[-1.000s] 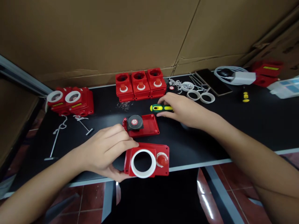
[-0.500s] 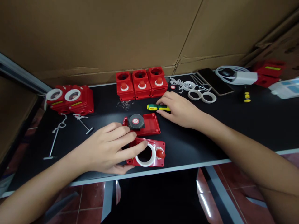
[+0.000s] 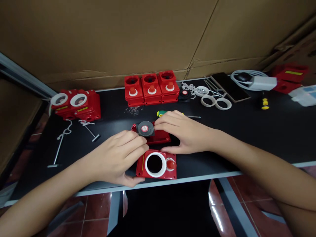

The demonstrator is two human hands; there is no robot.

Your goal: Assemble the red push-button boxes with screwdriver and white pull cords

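Observation:
My left hand (image 3: 120,158) is curled around the left side of a red cover (image 3: 141,164) with a white ring and a red button, thumb at its lower edge and fingertips near its upper edge. Just behind lies a red box base (image 3: 160,136) bearing a black round speaker-like disc (image 3: 145,128). My right hand (image 3: 186,131) is bent over the right part of this base, fingertips beside the disc and thumb near the cover's top edge. A green and yellow screwdriver (image 3: 161,113) lies partly hidden behind the right hand.
Three red boxes (image 3: 151,89) stand at the back, two ringed red boxes (image 3: 81,105) at left. T-shaped metal rods (image 3: 58,151) with cords lie before these. Further right are white rings (image 3: 223,104), a phone (image 3: 230,87), a cable with a white adapter (image 3: 263,83) and another screwdriver (image 3: 265,104).
My right hand has let go of the screwdriver and come nearer to the red base. My left index finger has drawn back from the white ring.

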